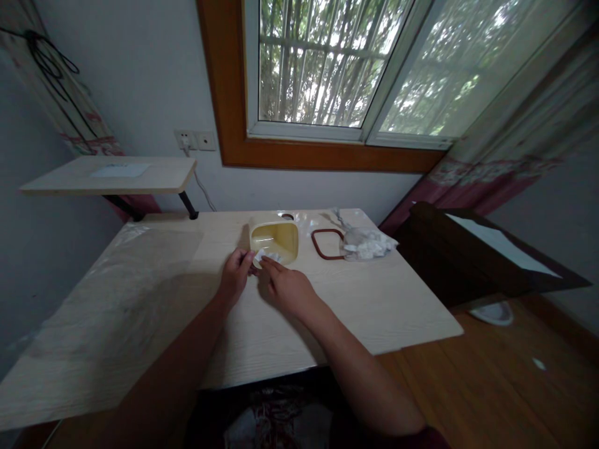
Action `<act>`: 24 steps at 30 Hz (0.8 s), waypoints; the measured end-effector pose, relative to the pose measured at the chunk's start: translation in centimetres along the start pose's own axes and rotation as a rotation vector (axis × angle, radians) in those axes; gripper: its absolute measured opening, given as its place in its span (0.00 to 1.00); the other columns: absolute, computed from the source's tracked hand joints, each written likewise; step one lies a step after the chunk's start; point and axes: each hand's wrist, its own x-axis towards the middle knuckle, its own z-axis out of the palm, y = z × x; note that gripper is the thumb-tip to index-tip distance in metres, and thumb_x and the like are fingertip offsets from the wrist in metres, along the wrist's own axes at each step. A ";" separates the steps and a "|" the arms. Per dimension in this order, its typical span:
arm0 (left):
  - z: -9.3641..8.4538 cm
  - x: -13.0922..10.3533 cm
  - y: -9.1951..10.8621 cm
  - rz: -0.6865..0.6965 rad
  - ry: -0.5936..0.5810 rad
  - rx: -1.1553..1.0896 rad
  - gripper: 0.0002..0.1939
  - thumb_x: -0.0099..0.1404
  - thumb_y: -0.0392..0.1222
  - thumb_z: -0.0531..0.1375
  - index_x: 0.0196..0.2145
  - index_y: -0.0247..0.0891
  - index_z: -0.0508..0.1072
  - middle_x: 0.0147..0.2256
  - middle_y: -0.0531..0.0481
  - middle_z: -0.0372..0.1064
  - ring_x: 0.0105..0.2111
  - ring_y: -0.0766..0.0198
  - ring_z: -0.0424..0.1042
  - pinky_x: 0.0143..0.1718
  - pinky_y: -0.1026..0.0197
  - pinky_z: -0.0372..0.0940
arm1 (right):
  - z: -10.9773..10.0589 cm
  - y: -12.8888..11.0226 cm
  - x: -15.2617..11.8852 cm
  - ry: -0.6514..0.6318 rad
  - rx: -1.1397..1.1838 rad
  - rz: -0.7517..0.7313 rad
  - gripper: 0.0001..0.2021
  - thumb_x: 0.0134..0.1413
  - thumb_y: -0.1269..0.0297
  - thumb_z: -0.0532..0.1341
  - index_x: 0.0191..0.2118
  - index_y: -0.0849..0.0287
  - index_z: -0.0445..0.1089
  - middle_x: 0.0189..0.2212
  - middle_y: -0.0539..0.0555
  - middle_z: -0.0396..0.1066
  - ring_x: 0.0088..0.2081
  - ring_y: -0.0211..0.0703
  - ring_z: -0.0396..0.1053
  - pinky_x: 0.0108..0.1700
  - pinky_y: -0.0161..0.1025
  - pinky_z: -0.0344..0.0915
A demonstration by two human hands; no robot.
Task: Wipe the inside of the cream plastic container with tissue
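A cream-yellow plastic box point(275, 242) is on the table, its hollow inside facing me. At its near edge is a small white crumpled piece point(267, 255), too small to name; it looks like paper or thin plastic. My left hand point(234, 275) pinches the left end of this piece, close to the box's lower left corner. The fingers of my right hand point(289, 285) are closed on its right side. My fingertips partly hide the piece and the box's near edge.
Right of the box lie a brown rounded-square ring point(318, 244) and a clear plastic bag point(369, 243) of white pieces. A small dark round thing point(286, 216) sits behind the box. A raised shelf point(159, 178) stands at the table's point(355, 312) back left.
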 end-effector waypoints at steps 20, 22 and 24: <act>0.0 0.1 -0.4 0.010 0.012 0.007 0.19 0.63 0.59 0.61 0.31 0.39 0.66 0.19 0.55 0.69 0.19 0.66 0.71 0.24 0.65 0.64 | 0.2 2.0 0.0 -0.007 -0.094 0.107 0.31 0.62 0.66 0.50 0.71 0.57 0.52 0.71 0.60 0.52 0.52 0.54 0.75 0.48 0.51 0.74; -0.1 0.0 -0.2 0.009 0.006 0.023 0.19 0.63 0.59 0.61 0.31 0.40 0.66 0.19 0.55 0.69 0.20 0.65 0.72 0.25 0.65 0.65 | 0.3 1.3 0.0 -0.007 -0.076 0.087 0.31 0.63 0.65 0.50 0.71 0.57 0.51 0.71 0.59 0.52 0.53 0.54 0.75 0.48 0.50 0.74; -0.1 0.0 -0.2 0.010 0.003 0.032 0.19 0.63 0.58 0.61 0.31 0.40 0.66 0.20 0.55 0.69 0.20 0.65 0.72 0.25 0.65 0.65 | 0.2 0.5 0.0 -0.003 -0.054 0.063 0.31 0.64 0.63 0.50 0.71 0.57 0.51 0.71 0.59 0.52 0.53 0.54 0.75 0.49 0.49 0.74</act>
